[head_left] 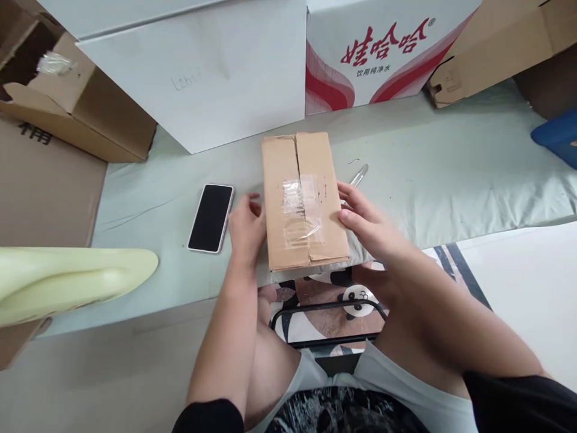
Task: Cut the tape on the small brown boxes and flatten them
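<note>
The cardboard box (279, 162) lay on the desk (451, 162), near the edge closest to the person, and I take it here as the centre of the clock, with 12 o'clock straight ahead. The box was closed: both top flaps lay down and clear tape (306, 231) crossed the seam between them. I could see no cut in the tape and no flap lifted, so the box was, in my judgement, fully unopened, and its contents were hidden. The right hand (367, 219), at 3 o'clock, touched the side of the box with its fingers, the thumb and forefinger standing a little apart and not clamped around anything. The left hand (246, 225) was at 9 o'clock, its fingers curled just beside the opposite side; whether they were pressing on it, I cannot tell. The cardboard was brown, dull and rectangular, with slightly worn edges and a narrow dark gap at the far end of the seam, while the tape looked shiny and wrinkled. Farther out at 9 o'clock lay a flat phone (211, 218) with a black, smooth screen and rounded corners. Near 2 o'clock there was a slim, transparent object (359, 175), partly hidden by the right hand. Soft pale green cloth (415, 216) covered the desk, with small creases, and a big smooth white carton (243, 84) stood at 11 o'clock.
</note>
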A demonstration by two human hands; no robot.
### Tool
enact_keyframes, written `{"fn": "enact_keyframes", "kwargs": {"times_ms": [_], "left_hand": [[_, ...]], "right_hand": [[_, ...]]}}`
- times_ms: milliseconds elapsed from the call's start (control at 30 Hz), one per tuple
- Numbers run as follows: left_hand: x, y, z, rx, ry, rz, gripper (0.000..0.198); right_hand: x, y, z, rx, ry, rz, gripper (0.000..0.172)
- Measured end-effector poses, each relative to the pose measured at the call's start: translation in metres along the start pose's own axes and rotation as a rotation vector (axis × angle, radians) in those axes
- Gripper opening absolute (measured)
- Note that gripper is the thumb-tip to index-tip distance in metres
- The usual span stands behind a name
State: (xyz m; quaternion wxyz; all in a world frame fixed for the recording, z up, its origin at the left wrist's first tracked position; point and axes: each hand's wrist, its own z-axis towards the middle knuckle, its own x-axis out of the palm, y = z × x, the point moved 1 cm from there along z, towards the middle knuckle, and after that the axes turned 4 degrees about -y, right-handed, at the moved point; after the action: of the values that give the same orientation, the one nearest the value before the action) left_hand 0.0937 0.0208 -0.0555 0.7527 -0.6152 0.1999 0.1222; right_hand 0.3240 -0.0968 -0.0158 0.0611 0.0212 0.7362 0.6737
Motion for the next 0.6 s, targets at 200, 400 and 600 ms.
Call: {"fn": "enact_keyframes", "kwargs": {"times_ms": [200,400,600], "left_hand": [[0.000,-0.022,0.001,0.512,-0.118,-0.215,0.046],[0.002,-0.034,-0.004,0.541,0.001,-0.036,0.056],[0.008,-0.034,-0.011,0.590,-0.063,-0.033,0.051]], "right_hand": [[-0.002,-0.010,0.007,-0.049,0.067,-0.066,0.061],[-0.027,-0.028,0.027,0.174,-0.295,-0.903,0.051],[-0.033,-0.029,0.030,0.201,-0.320,-0.995,0.027]]}}
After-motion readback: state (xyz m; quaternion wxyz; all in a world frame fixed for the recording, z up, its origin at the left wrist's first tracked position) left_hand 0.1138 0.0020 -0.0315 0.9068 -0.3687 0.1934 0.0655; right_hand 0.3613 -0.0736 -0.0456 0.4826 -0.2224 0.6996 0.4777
